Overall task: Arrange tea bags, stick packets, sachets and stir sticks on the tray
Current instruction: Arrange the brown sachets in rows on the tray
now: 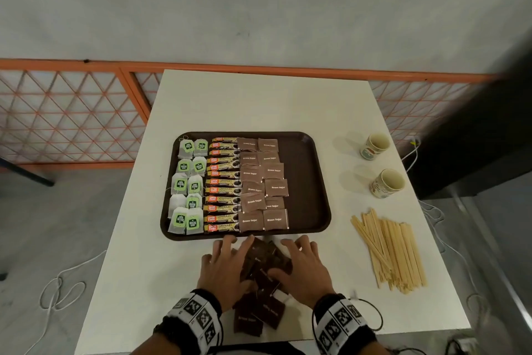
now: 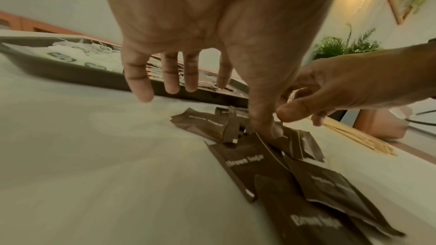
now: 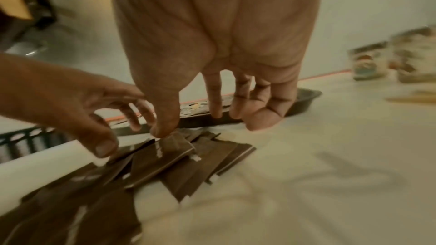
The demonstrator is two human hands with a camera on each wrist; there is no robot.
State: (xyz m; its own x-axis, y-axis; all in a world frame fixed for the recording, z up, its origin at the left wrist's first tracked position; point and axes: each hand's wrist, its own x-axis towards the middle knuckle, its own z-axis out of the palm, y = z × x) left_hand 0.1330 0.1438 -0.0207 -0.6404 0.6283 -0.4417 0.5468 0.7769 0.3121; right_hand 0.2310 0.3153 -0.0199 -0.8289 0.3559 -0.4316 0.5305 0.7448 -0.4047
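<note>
A loose pile of brown sugar sachets lies on the white table just in front of the brown tray. My left hand and right hand hover over the pile on either side, fingers spread and straight. In the left wrist view the left hand has its thumb pressed down on the sachets. The right hand touches a top sachet with its thumb tip. On the tray lie tea bags, stick packets and two columns of sachets. Stir sticks lie on the table at the right.
Two patterned cups stand right of the tray, behind the stir sticks. The tray's right strip is bare. An orange lattice railing runs behind the table, and cables trail on the floor at both sides.
</note>
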